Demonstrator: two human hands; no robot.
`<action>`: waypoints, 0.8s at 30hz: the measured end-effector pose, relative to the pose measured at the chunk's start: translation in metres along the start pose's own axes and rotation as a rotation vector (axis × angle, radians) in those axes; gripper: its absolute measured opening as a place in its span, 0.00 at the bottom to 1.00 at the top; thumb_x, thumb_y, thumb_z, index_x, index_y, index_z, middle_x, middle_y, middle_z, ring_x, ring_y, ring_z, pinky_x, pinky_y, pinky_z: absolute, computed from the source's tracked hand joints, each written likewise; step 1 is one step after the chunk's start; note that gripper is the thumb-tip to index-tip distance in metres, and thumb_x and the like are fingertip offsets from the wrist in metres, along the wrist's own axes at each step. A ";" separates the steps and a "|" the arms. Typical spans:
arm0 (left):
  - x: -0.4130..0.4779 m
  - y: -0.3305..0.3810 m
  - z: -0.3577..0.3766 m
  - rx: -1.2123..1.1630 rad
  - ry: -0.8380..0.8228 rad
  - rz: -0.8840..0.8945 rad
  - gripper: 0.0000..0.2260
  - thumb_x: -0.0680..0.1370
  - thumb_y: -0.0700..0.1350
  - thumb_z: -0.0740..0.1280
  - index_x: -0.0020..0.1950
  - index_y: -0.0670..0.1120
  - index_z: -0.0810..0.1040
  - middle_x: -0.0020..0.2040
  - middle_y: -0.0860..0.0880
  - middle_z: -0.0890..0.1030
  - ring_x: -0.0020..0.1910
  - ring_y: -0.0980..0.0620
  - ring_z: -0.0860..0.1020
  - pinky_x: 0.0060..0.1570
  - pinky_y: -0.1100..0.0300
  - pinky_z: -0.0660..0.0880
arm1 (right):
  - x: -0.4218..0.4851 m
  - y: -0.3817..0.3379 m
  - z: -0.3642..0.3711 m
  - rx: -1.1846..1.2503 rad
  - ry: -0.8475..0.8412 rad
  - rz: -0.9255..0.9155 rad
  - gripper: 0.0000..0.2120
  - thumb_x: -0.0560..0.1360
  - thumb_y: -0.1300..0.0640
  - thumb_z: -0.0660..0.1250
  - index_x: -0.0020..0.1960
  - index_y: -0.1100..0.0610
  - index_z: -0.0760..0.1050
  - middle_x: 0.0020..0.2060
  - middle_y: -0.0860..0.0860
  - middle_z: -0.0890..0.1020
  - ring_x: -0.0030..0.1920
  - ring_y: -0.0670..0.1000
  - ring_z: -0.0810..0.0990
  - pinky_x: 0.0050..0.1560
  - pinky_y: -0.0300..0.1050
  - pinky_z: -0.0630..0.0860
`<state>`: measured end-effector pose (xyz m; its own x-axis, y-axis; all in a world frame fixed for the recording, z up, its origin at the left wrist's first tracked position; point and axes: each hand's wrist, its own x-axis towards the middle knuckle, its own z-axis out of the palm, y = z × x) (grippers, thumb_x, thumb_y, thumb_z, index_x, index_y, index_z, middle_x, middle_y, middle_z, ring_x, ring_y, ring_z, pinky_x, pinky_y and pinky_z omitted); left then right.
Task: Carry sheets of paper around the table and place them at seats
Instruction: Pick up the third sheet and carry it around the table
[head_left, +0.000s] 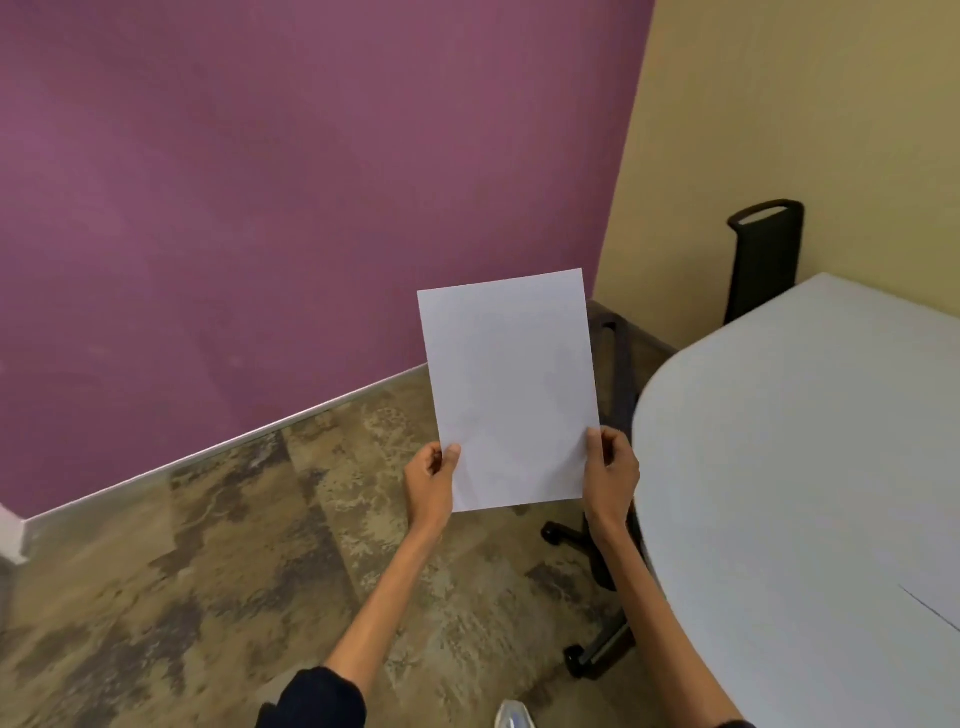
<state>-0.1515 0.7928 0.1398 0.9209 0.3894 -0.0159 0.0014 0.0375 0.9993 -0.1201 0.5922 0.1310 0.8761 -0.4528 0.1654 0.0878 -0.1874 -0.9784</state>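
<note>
The rounded grey table (810, 467) fills the right side, with a black chair (763, 260) against its far edge and another chair (615, 364) tucked at its near curve; the carrying step looks to be in hand. The sheets of paper (509, 389) are held upright over the floor, just beside the table edge; the left hand (430, 480) and right hand (612, 475) each pinch a lower side edge, thumbs in front, fingers closed behind; next, I judge, comes lowering a sheet flat at a seat.

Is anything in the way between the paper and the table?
Nothing visible blocks it. The paper, held by the left hand and right hand, is just left of the table, whose near top is bare. A chair sits tucked underneath.
</note>
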 end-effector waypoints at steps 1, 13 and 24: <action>0.009 0.000 -0.007 0.001 0.020 -0.001 0.08 0.80 0.42 0.66 0.46 0.37 0.77 0.42 0.43 0.78 0.42 0.47 0.74 0.43 0.51 0.72 | 0.003 0.000 0.015 0.014 -0.015 -0.001 0.06 0.80 0.50 0.62 0.49 0.51 0.75 0.43 0.40 0.78 0.44 0.41 0.77 0.46 0.32 0.71; 0.220 -0.011 -0.022 0.097 0.074 0.013 0.09 0.81 0.42 0.64 0.41 0.41 0.74 0.37 0.47 0.76 0.34 0.60 0.72 0.35 0.62 0.67 | 0.125 0.014 0.202 0.110 -0.029 0.043 0.05 0.79 0.50 0.64 0.51 0.51 0.76 0.44 0.42 0.81 0.42 0.41 0.78 0.41 0.33 0.73; 0.395 -0.007 0.067 0.095 -0.038 0.020 0.12 0.81 0.45 0.64 0.39 0.41 0.72 0.32 0.51 0.66 0.28 0.60 0.62 0.30 0.67 0.61 | 0.279 0.014 0.258 0.074 0.069 0.025 0.08 0.80 0.52 0.64 0.52 0.56 0.77 0.45 0.48 0.81 0.42 0.45 0.78 0.42 0.35 0.74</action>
<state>0.2381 0.8846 0.1289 0.9353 0.3539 0.0041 0.0175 -0.0578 0.9982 0.2477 0.6885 0.1313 0.8442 -0.5156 0.1467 0.1036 -0.1117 -0.9883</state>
